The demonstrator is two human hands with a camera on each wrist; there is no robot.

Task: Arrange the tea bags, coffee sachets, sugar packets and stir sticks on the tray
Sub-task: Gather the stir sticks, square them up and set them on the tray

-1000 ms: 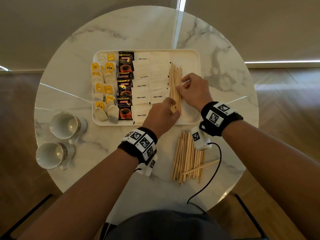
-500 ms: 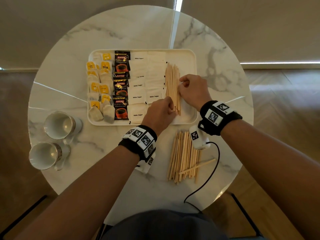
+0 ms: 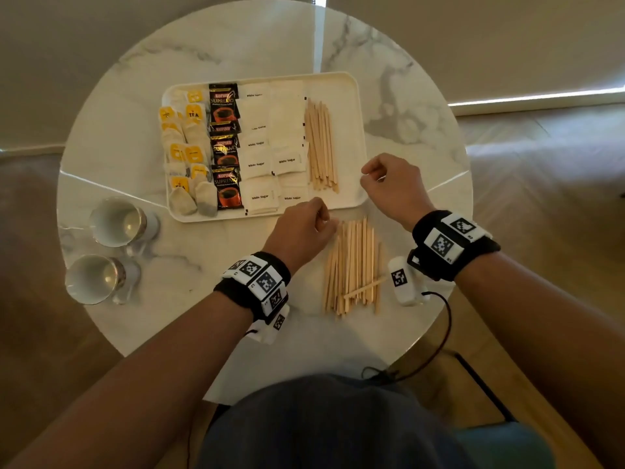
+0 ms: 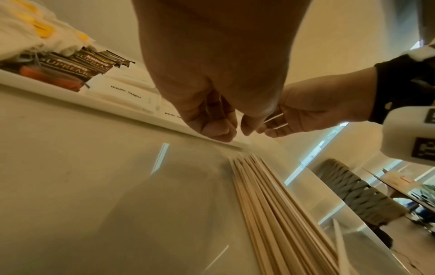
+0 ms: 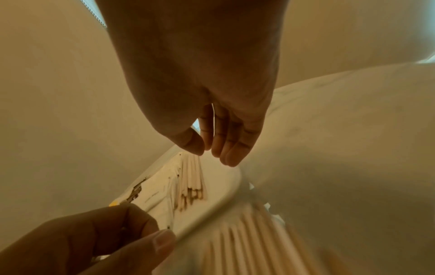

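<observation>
The cream tray [image 3: 348, 96] holds columns of tea bags [image 3: 184, 154], coffee sachets [image 3: 225, 147], sugar packets [image 3: 270, 147] and a row of stir sticks [image 3: 319, 147]. A loose pile of stir sticks [image 3: 351, 265] lies on the table in front of the tray. My left hand [image 3: 326, 218] hovers at the pile's far end, fingers curled, holding nothing [image 4: 233, 130]. My right hand [image 3: 367, 176] hangs over the tray's near right corner with relaxed fingers and nothing in it [image 5: 212, 152]. Below it lie the tray's sticks [image 5: 190, 178].
Two cups [image 3: 118, 221] [image 3: 94, 279] lie on their sides at the left of the round marble table [image 3: 236, 45]. The tray's right strip [image 3: 348, 137] beside the sticks is bare. A black cable [image 3: 443, 330] runs off the table's near right edge.
Both hands have left the sticks on the tray and drawn back toward me. The left hand now sits at the loose pile; the right has moved out to the tray's corner.
</observation>
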